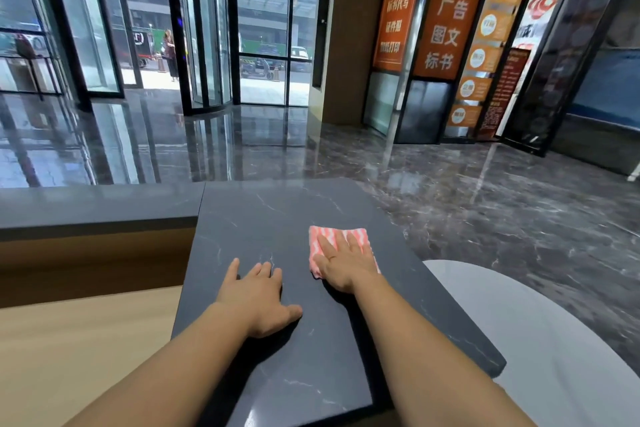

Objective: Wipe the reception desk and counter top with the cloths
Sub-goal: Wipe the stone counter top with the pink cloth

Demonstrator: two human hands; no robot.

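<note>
A dark marble counter top point(263, 218) runs away from me in the middle of the view. A folded pink and white striped cloth point(320, 236) lies flat on it, right of centre. My right hand point(343, 260) presses down on the cloth with straight, spread fingers, covering most of it. My left hand point(258, 295) rests flat on the bare marble to the left of the cloth, fingers straight and thumb out to the right. The two hands are apart.
A lower wooden desk surface point(69, 350) lies to the left below the counter, with a dark ledge point(97, 208) behind it. A grey rounded surface point(554, 340) sits at the right. Beyond is a glossy marble floor point(485, 204), glass doors and orange signs.
</note>
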